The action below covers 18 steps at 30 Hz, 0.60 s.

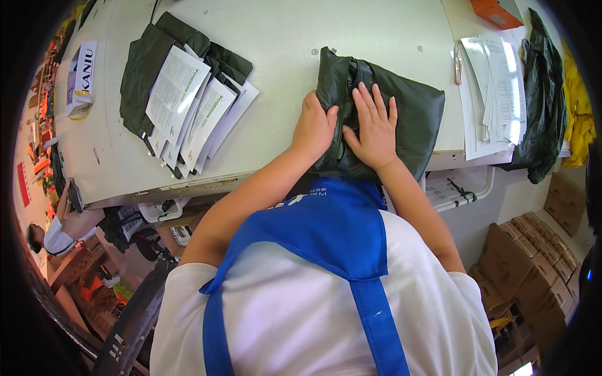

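Note:
A folded bundle of thin, shiny dark green fabric [407,103] lies on the pale table before me. My left hand [313,126] grips its left edge, the thumb on top and the fingertips partly hidden at the fold. Flat on the middle of the bundle rests my right hand [374,128], fingers stretched out and slightly spread beside a crease. To the left is a pile of similar dark green folded pieces [141,81], with white printed sheets [179,91] lying over them.
At the right are a stack of white papers [492,94], dark green fabric [544,103] draped over the edge, and yellow fabric [580,119]. An orange box [497,12] sits behind. A white box [81,78] stands far left. Cartons [517,263] are stacked lower right; another person [63,229] is at left.

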Motion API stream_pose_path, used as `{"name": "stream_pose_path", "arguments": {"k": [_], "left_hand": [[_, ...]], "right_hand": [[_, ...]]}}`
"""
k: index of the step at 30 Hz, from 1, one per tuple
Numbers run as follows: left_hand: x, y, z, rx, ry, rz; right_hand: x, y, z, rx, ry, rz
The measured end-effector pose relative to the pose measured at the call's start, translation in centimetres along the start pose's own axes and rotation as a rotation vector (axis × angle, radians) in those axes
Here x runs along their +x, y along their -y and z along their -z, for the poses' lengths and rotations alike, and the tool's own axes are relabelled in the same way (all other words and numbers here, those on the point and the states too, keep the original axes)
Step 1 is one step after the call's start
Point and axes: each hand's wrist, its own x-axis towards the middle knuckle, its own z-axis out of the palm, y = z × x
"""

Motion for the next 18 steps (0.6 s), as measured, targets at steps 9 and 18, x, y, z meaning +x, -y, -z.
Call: {"name": "stream_pose_path", "arguments": {"k": [9, 18], "left_hand": [[-0.1, -1.5, 2.4, -0.864, 0.219, 0.268], [0.3, -2.7, 0.4, -0.076, 0.047, 0.043]], "right_hand": [[-0.3, -0.5, 0.3, 0.025, -0.072, 0.106], [0.2, -0.8, -0.7, 0.032, -0.086, 0.071]]}}
